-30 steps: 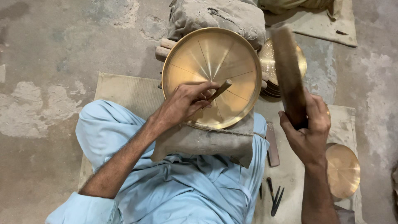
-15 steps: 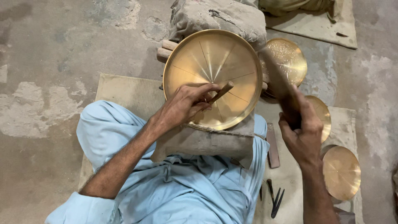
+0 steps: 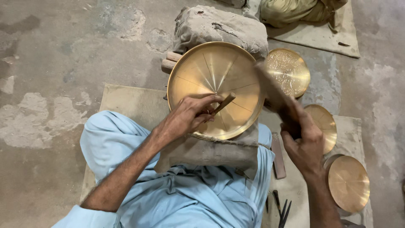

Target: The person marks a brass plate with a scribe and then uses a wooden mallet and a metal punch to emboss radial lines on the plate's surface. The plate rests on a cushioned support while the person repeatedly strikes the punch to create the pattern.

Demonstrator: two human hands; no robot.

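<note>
Brass plate (image 3: 198, 80) propped on sandbag (image 3: 211, 150) in our lap, tilted toward us, scored lines fanning from centre. Left hand (image 3: 187, 118) pinches chisel (image 3: 222, 103), tip on plate just below centre. Right hand (image 3: 301, 139) wrapped tight round mallet (image 3: 270, 86), blurred mid-swing, just right of chisel head. We judge: hold chisel steady on line, keep fingers (image 3: 206, 100) below head, strike square, not glancing. Finished brass discs (image 3: 348, 183) lie near right, spare tools (image 3: 282, 209) by knee.

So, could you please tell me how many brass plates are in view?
4: the large plate under the left hand, an engraved one, and two plain at right.
</note>
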